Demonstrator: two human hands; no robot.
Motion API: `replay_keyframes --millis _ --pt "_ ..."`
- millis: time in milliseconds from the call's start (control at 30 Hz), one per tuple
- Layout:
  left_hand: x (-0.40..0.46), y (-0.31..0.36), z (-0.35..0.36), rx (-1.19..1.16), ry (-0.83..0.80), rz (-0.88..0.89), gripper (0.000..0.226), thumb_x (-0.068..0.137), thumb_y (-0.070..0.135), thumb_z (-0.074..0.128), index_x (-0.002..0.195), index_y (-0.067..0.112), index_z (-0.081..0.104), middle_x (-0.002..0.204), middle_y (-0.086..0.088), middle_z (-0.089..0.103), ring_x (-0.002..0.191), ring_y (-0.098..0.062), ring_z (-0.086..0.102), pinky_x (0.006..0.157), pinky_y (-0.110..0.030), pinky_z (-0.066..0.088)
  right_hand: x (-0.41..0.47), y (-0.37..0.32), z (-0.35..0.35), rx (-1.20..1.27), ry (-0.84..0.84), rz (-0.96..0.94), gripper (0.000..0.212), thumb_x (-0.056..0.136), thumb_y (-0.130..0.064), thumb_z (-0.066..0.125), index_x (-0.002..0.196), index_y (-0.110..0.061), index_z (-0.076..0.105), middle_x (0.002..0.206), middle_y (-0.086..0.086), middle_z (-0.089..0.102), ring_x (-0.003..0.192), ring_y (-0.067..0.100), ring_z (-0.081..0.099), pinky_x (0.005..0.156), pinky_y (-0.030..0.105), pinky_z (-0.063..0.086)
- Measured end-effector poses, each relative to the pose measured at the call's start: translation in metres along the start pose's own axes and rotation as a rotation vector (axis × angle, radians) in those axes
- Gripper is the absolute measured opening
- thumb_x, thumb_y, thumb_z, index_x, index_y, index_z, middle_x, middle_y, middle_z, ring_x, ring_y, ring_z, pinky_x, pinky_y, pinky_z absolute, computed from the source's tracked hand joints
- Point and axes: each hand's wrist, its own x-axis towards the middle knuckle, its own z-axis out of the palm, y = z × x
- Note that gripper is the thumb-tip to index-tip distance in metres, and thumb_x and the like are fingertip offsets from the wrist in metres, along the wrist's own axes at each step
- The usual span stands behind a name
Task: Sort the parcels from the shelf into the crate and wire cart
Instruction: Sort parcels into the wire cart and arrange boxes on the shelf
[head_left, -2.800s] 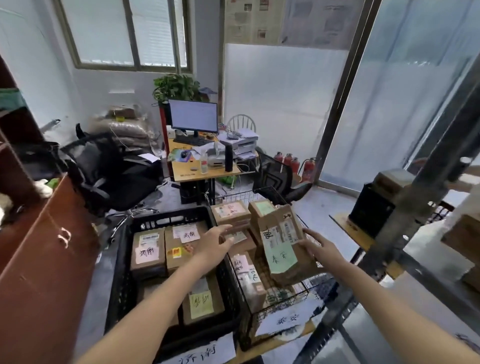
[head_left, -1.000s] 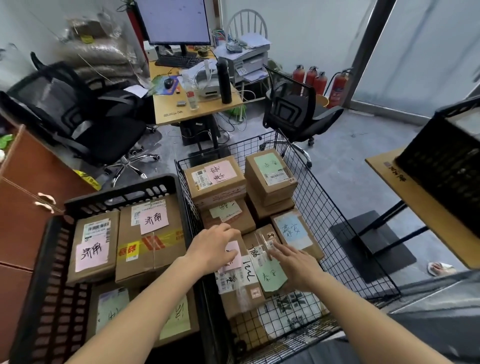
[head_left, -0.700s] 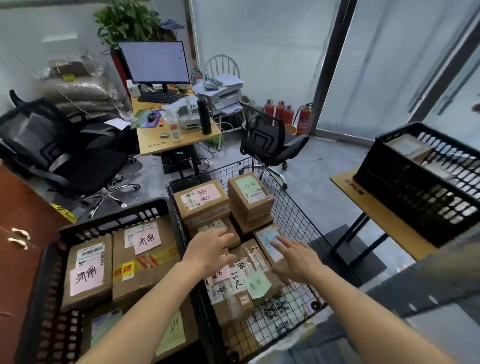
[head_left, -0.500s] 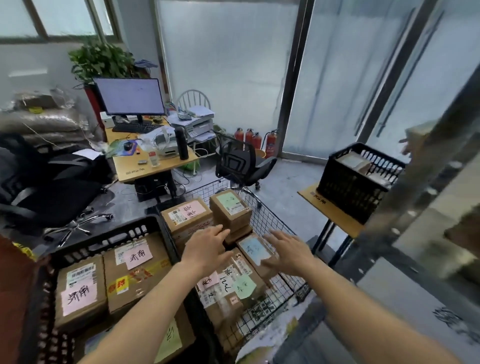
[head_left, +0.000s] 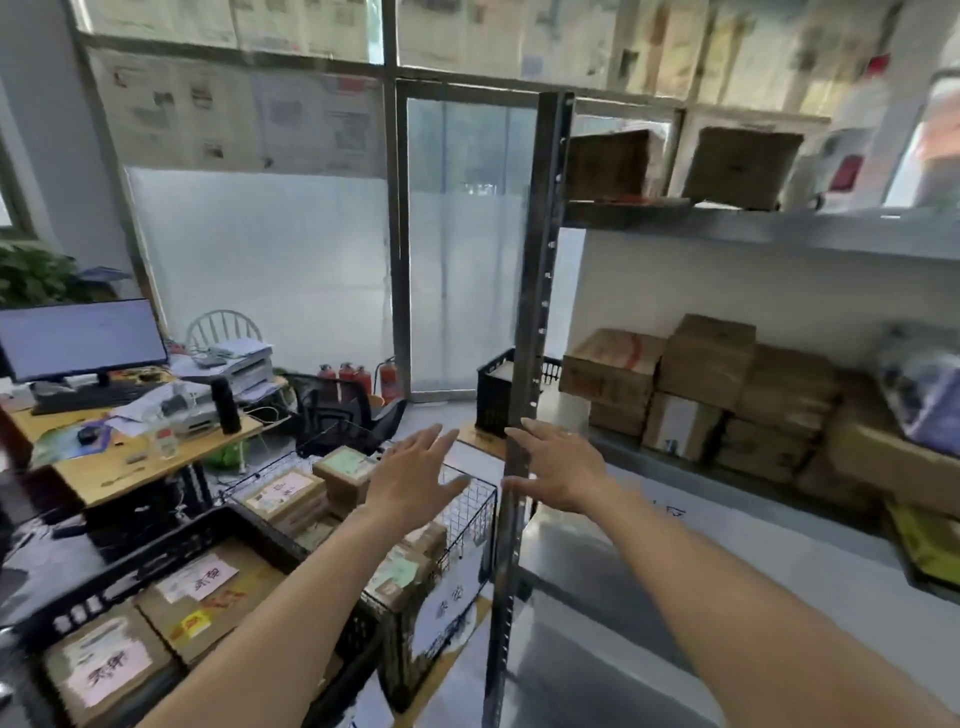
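Both my hands are raised and empty with fingers spread. My left hand (head_left: 413, 475) hovers above the wire cart (head_left: 467, 506), which holds several brown labelled parcels (head_left: 283, 493). My right hand (head_left: 563, 470) is just past the metal shelf's dark upright post (head_left: 537, 332), over the lower shelf board (head_left: 597, 566). The black crate (head_left: 171, 553) at lower left holds parcels with pink and white labels (head_left: 197, 584). A stack of brown cardboard parcels (head_left: 709, 361) stands on the shelf to the right of my right hand, well out of its touch.
More boxes (head_left: 740, 166) sit on the upper shelf. A second black crate (head_left: 496, 395) stands on a small stand behind the post. A desk with a monitor (head_left: 80, 340), a black office chair (head_left: 340, 415) and red fire extinguishers (head_left: 348, 374) lie beyond the cart.
My hands let go of the green-labelled parcel in the wire cart and rose, empty. The view lifted and swung right from the cart to the shelf.
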Motion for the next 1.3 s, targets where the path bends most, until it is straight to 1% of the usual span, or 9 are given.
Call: replay_keyframes --millis 100,267,367,500,633,767,900,1033,1300 --pt "-0.003 0.053 -0.022 -0.041 0.031 0.073 0.074 0.099 0.062 0.047 0.160 0.031 0.020 0.168 0.004 0.021 0.153 -0.021 0.024 0.124 -0.041 0.023 -0.064 0.029 -0.040 -0.036 0.056 0.080 0.082 0.094 -0.070 0.050 0.161 -0.034 0.022 0.169 -0.004 0.020 0.153 0.023 0.026 0.122 0.043 0.026" --pt "-0.012 0.169 -0.041 -0.190 0.075 0.185 0.074 0.096 0.061 0.052 0.159 0.029 0.029 0.167 0.004 0.025 0.151 -0.021 0.029 0.119 -0.040 0.029 -0.166 0.102 -0.091 -0.085 0.110 0.250 0.084 0.094 -0.070 0.050 0.162 -0.032 0.019 0.171 -0.003 0.013 0.155 0.022 0.019 0.124 0.045 0.021" --pt "-0.019 0.236 -0.044 -0.294 0.085 0.227 0.074 0.095 0.063 0.052 0.158 0.029 0.032 0.166 0.003 0.028 0.150 -0.022 0.031 0.117 -0.042 0.032 -0.221 0.143 -0.109 -0.077 0.152 0.345 0.083 0.093 -0.069 0.052 0.161 -0.035 0.019 0.170 -0.004 0.013 0.155 0.022 0.019 0.125 0.047 0.020" --pt "-0.038 0.338 -0.048 -0.363 0.088 0.344 0.073 0.096 0.062 0.053 0.157 0.028 0.034 0.164 0.002 0.031 0.149 -0.020 0.032 0.119 -0.044 0.033 -0.309 0.196 -0.128 -0.085 0.203 0.427 0.079 0.094 -0.069 0.051 0.160 -0.037 0.021 0.170 -0.005 0.017 0.154 0.021 0.022 0.122 0.045 0.021" --pt "-0.067 0.433 -0.051 -0.384 0.070 0.432 0.072 0.096 0.061 0.053 0.158 0.030 0.033 0.164 0.004 0.031 0.149 -0.019 0.032 0.117 -0.043 0.035 -0.392 0.251 -0.140 -0.067 0.233 0.512 0.080 0.091 -0.074 0.051 0.159 -0.040 0.024 0.168 -0.008 0.021 0.153 0.018 0.023 0.123 0.044 0.020" --pt "-0.095 0.510 -0.049 -0.407 0.056 0.486 0.071 0.097 0.061 0.053 0.157 0.031 0.032 0.163 0.008 0.031 0.147 -0.017 0.034 0.115 -0.044 0.036 -0.466 0.301 -0.148 -0.073 0.247 0.575 0.077 0.094 -0.068 0.052 0.159 -0.038 0.025 0.168 -0.008 0.020 0.153 0.019 0.024 0.122 0.042 0.023" --pt "-0.107 0.562 -0.045 -0.414 0.047 0.492 0.070 0.098 0.058 0.054 0.157 0.028 0.032 0.163 0.006 0.032 0.147 -0.017 0.035 0.113 -0.042 0.038 -0.521 0.344 -0.150 -0.065 0.252 0.630 0.078 0.095 -0.070 0.048 0.160 -0.039 0.020 0.169 -0.007 0.016 0.153 0.022 0.024 0.121 0.043 0.023" --pt "-0.104 0.594 -0.033 -0.404 0.014 0.471 0.071 0.097 0.060 0.053 0.157 0.030 0.031 0.163 0.006 0.032 0.147 -0.019 0.035 0.113 -0.047 0.040 -0.550 0.380 -0.145 -0.042 0.241 0.658 0.079 0.094 -0.070 0.049 0.160 -0.039 0.019 0.170 -0.007 0.014 0.154 0.022 0.023 0.122 0.045 0.024" --pt "-0.068 0.629 -0.003 -0.396 0.014 0.427 0.070 0.098 0.058 0.053 0.158 0.030 0.030 0.163 0.006 0.030 0.147 -0.019 0.034 0.110 -0.044 0.041 -0.523 0.437 -0.137 -0.008 0.252 0.659 0.080 0.095 -0.068 0.052 0.161 -0.038 0.018 0.170 -0.005 0.014 0.154 0.024 0.023 0.121 0.047 0.026"
